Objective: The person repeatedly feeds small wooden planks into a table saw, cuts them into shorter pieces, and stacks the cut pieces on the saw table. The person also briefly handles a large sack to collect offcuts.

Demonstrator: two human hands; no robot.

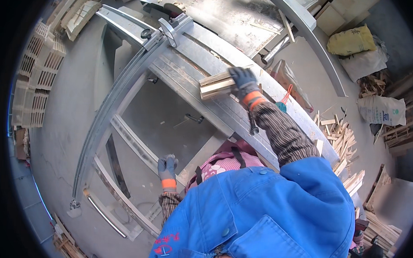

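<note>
My right hand (244,80), in a dark grey glove with an orange cuff, is closed over the right end of a small bundle of wooden strips (213,86). The strips lie on the metal table of a sliding table saw (204,60). Just below that forearm a wrench (253,125) rests on the table. Beyond the arm is a teal tool with a red handle (285,99). My left hand (168,165), gloved alike, hangs low beside a crossbar (140,144) of the saw's side frame. It holds nothing, fingers slightly apart; whether it touches the bar I cannot tell.
A curved-looking metal rail (105,102) with a fence (123,23) borders the frame at left. Scrap strips (344,143) are heaped at right, near filled sacks (353,41). Stacked pallets (38,73) stand far left. A long metal beam (314,39) crosses the upper right.
</note>
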